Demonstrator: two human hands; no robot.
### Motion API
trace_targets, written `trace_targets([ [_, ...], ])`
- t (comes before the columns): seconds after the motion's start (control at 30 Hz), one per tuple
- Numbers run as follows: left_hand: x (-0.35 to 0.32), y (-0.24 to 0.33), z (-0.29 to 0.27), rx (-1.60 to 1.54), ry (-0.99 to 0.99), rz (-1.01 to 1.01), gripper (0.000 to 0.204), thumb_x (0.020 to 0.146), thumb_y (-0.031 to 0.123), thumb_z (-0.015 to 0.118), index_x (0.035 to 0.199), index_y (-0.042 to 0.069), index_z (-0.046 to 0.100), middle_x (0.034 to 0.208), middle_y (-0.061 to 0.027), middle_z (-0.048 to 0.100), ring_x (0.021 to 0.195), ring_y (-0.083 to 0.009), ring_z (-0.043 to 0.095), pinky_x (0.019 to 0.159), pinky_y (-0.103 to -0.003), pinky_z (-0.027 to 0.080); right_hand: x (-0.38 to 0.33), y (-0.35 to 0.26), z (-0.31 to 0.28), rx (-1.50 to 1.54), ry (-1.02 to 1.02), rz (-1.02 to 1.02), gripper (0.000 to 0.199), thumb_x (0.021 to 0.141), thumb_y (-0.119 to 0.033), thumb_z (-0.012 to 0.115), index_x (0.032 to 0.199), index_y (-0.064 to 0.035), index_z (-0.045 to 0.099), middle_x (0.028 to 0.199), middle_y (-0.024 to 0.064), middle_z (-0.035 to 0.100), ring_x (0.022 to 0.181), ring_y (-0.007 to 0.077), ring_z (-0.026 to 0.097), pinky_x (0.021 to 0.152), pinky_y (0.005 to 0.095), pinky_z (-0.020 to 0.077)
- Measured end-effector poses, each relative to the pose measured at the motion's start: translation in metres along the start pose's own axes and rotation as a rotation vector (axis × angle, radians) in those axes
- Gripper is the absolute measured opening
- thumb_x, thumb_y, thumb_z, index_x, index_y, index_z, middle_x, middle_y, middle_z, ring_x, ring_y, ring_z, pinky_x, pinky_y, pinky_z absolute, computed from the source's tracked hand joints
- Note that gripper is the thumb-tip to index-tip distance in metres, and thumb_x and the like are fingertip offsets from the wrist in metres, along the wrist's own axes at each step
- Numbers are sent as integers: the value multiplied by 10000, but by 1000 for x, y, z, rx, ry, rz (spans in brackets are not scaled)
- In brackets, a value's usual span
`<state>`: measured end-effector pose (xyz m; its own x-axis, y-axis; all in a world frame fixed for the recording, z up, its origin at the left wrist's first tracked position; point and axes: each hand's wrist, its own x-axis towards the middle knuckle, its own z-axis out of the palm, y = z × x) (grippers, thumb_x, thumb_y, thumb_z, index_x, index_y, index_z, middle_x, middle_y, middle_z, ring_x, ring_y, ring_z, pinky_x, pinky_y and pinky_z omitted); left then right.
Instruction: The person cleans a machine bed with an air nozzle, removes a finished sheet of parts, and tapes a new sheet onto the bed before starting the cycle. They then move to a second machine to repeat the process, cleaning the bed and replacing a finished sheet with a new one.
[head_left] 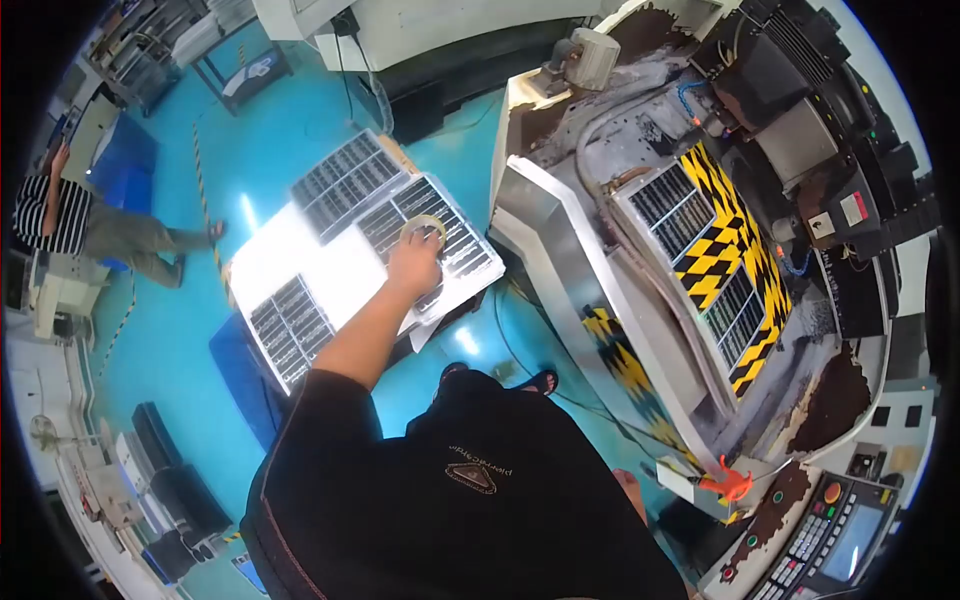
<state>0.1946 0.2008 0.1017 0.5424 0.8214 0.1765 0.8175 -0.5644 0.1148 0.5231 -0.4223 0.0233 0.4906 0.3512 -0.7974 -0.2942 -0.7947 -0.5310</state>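
My left hand (415,265) grips a pale ring (428,218) over a gridded tray (464,221) holding dark strips (458,238); right hand's (629,490) fingers, I can't tell

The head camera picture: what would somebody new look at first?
Probably the bright yellow-and-black pattern inside the open machine on the right. Next might be the person's left hand near the middle, its fingers at a pale yellow ring over a slotted panel on the bright white table. The turquoise floor stands out too, especially on the left.
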Motion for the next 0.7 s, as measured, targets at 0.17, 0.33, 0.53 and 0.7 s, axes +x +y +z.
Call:
trace_targets([
  [0.17,-56,-17,-27,-396,-369,-25,377,837,247,634,1194,127,617,1068,-172,692,1007,-353,663,897,-468,511,-63,23,82,-56,59,20,342,921,-420,627,1097,-126,625,897,20,639,759,158,618,635,345,522],
  [0.33,-188,-33,21,-512,-835,470,516,888,455,633,1253,93,586,1162,-172,666,1064,-369,636,932,-445,498,-73,110,149,73,-16,-8,314,935,-394,620,1020,-92,633,763,10,580,625,131,551,538,299,457],
  [0.53,-380,-94,59,-787,-1168,-77,634,926,537,568,1412,135,506,1379,-130,567,1190,-319,582,991,-416,471,-88,173,176,-51,-61,-3,341,929,-379,642,1074,-71,665,842,46,636,746,172,610,626,367,500],
  [0.7,-478,-161,43,-421,-1269,-358,608,889,529,564,1238,39,649,1230,-173,653,1096,-342,639,841,-492,558,-125,173,181,-222,-78,-11,432,921,-390,646,1175,-41,629,1038,114,665,857,251,652,715,413,545],
])
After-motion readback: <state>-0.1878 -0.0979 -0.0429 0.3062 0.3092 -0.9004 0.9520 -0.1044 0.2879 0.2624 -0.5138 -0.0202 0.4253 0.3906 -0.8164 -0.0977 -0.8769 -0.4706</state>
